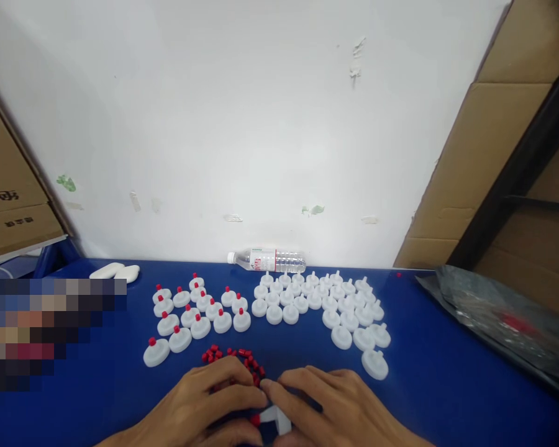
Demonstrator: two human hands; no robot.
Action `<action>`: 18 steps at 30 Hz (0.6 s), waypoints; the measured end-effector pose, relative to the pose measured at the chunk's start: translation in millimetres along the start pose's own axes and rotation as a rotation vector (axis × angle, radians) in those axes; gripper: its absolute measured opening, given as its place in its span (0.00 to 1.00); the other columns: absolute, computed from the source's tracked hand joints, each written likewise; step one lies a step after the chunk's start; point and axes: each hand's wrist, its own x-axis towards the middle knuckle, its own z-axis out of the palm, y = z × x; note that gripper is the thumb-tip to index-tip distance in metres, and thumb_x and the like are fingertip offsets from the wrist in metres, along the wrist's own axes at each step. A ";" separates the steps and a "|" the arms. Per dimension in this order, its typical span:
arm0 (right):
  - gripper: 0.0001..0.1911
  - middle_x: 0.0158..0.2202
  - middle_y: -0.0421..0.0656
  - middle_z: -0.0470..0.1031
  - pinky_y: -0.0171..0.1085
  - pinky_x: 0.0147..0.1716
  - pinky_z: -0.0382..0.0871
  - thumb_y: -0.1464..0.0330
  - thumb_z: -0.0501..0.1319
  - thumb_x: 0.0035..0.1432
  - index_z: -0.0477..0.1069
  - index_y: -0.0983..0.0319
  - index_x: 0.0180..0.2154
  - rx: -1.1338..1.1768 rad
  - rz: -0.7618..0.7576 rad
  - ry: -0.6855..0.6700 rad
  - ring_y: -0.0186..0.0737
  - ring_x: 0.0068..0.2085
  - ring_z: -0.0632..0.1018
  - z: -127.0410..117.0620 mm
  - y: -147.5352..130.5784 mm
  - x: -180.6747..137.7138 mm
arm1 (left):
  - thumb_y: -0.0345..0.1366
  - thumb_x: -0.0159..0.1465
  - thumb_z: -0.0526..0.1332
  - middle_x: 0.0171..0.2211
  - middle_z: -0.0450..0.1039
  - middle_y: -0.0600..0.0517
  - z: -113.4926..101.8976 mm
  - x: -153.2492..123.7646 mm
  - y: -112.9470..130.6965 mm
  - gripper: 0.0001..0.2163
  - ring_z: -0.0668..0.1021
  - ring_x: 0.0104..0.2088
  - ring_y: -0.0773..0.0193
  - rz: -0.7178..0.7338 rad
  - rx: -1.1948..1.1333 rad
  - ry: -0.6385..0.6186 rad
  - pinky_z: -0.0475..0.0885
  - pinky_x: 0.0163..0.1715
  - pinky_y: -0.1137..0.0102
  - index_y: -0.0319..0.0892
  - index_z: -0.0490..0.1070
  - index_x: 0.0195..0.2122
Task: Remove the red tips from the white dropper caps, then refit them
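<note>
Both my hands meet at the near edge of the blue table (pixel 447 385). My left hand (pixel 205 400) has its fingers curled and pinches a small red cap (pixel 255 419). My right hand (pixel 340 403) is closed round a white plastic lid (pixel 279 419). The two parts touch between my fingertips. A loose heap of small red caps (pixel 235 359) lies just beyond my left hand. Further back on the left stand several white lids with red caps fitted (pixel 195 313). On the right stand several plain white lids (pixel 326 304).
A clear water bottle (pixel 268 259) lies on its side against the white wall. Two white oval objects (pixel 116 272) rest at the back left. Cardboard boxes (pixel 9 198) flank both sides, and a grey plastic bag (pixel 503 316) holding something red sits at the right.
</note>
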 end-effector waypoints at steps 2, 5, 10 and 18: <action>0.19 0.45 0.40 0.81 0.29 0.32 0.79 0.57 0.57 0.73 0.73 0.58 0.57 0.014 0.020 -0.021 0.32 0.39 0.83 -2.7 -0.2 0.4 | 0.47 0.72 0.60 0.29 0.76 0.54 0.4 1.0 -1.5 0.12 0.78 0.28 0.67 0.014 0.031 -0.002 0.74 0.29 0.76 0.45 0.74 0.37; 0.16 0.45 0.40 0.81 0.27 0.31 0.78 0.59 0.57 0.74 0.74 0.58 0.56 0.032 0.007 -0.006 0.31 0.38 0.84 -4.8 -0.1 0.1 | 0.46 0.73 0.59 0.26 0.75 0.55 -2.3 3.1 0.2 0.15 0.77 0.26 0.68 0.037 0.036 -0.071 0.70 0.26 0.74 0.44 0.72 0.32; 0.17 0.44 0.41 0.82 0.28 0.30 0.78 0.59 0.60 0.72 0.75 0.59 0.56 0.003 -0.010 0.040 0.32 0.37 0.84 -0.1 4.0 -1.4 | 0.42 0.77 0.52 0.31 0.78 0.53 -10.3 7.3 7.0 0.16 0.79 0.30 0.67 0.025 0.053 -0.150 0.72 0.31 0.74 0.45 0.75 0.36; 0.18 0.44 0.40 0.82 0.31 0.37 0.78 0.58 0.51 0.76 0.73 0.61 0.53 0.041 -0.010 -0.019 0.34 0.40 0.84 -6.6 1.1 -1.3 | 0.40 0.78 0.49 0.33 0.78 0.51 -14.8 6.0 13.2 0.16 0.79 0.31 0.64 -0.048 0.055 -0.235 0.73 0.31 0.73 0.46 0.75 0.39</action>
